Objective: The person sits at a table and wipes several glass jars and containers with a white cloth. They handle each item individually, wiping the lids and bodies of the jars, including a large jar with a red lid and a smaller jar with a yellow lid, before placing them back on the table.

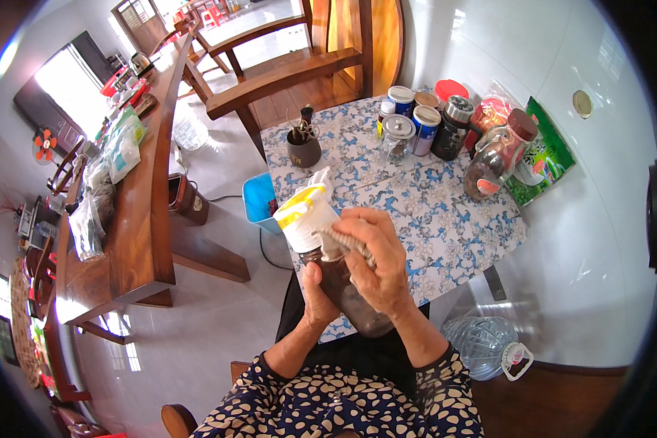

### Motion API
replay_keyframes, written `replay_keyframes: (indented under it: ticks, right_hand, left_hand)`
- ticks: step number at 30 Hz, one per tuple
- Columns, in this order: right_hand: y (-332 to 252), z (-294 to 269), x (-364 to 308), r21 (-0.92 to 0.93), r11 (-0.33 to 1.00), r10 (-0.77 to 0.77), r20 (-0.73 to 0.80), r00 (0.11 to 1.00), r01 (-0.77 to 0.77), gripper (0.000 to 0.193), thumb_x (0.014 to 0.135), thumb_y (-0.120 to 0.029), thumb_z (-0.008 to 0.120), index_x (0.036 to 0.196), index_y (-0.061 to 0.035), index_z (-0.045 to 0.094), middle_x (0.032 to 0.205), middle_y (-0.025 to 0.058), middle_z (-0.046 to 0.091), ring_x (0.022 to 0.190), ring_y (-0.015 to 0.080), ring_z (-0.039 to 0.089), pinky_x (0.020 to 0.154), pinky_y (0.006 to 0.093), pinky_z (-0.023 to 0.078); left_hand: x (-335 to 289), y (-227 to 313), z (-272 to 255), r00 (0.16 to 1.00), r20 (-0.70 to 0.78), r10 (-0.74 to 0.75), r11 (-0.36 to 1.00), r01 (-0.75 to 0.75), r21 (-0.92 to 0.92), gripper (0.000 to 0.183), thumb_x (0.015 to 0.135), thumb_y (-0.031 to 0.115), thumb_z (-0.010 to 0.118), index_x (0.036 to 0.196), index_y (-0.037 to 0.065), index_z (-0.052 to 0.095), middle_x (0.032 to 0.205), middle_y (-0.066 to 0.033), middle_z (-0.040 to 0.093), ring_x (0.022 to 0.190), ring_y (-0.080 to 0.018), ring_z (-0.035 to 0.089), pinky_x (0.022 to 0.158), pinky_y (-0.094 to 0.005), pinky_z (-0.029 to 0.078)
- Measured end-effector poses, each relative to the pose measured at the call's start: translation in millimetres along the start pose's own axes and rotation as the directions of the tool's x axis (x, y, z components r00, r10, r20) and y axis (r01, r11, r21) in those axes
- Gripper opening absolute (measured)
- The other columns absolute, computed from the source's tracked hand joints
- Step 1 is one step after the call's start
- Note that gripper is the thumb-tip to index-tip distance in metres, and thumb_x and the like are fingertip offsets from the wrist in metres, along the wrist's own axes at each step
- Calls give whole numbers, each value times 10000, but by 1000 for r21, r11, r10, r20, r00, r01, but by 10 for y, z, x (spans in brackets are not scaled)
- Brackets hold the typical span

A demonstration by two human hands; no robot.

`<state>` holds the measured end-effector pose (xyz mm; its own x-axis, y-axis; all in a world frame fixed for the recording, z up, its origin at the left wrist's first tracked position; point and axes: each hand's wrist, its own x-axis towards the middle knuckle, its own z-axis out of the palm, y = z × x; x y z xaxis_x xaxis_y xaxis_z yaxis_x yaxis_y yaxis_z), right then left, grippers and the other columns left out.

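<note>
A dark see-through plastic jar (363, 314) is tilted above the near edge of the table, its white and yellow top (297, 228) pointing up and to the left. My left hand (319, 298) is wrapped round the jar's side, just below the top. Pinched in my right hand (381, 266) is a beige cloth (333, 245), pressed against the jar near its white neck. What the jar contains, if anything, I cannot make out.
On the flowered tabletop (431, 219) stand a dark pot (304, 151), several lidded jars (425, 130) and a brown-capped bottle (490, 162). A green packet (540, 157) leans on the wall. Below are a blue bin (259, 201) and a large water bottle (482, 347). Left stands a wooden table (150, 212).
</note>
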<state>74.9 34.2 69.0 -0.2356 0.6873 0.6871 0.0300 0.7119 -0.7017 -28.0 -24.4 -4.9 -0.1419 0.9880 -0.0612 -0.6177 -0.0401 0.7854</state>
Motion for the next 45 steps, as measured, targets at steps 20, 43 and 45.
replay_keyframes:
  ticks: [20,43,45]
  right_hand:
    - [-47,166,-64,-174,975,-143,-18,990,138,287,741,-9,635,1027,-17,634,1120,158,545,1045,313,557,894,399,469]
    - [184,-101,-183,265,778,530,211,821,-570,253,956,-104,490,1186,0,506,983,71,565,859,108,540,764,235,441]
    - [175,-150,-254,228,770,552,232,801,-596,250,956,-98,485,1185,-1,507,995,73,556,860,108,537,759,232,438]
  left_hand:
    - [23,-51,-121,976,110,186,970,-201,136,661,945,581,249,1380,90,332,1338,-109,429,1206,-265,444,1027,-389,364]
    - [155,64,15,987,9,161,987,-161,-25,899,778,794,325,1388,135,332,1401,-110,360,1295,-275,333,1052,-437,281]
    - [196,83,-64,988,12,155,985,-154,-75,877,779,797,317,1376,156,356,1334,-137,436,1248,-314,387,1033,-447,303]
